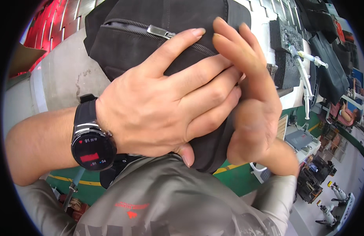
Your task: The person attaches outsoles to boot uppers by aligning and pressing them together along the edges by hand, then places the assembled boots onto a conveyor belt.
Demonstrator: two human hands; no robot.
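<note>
Worktop: a pale grey surface [58, 80], best seen at upper left, bending with the lens.
Mark on it: a brownish stain [80, 82] near the black piece.
Centre load: a black zippered fabric piece [177, 63] lies over the worktop and hides much of it.
Right side: a dark, rough-textured block [284, 67] stands on a whitish surface; whether this joins the worktop cannot be told.
Floor: green below [243, 181], crossed by a yellow stripe [231, 167].
</note>
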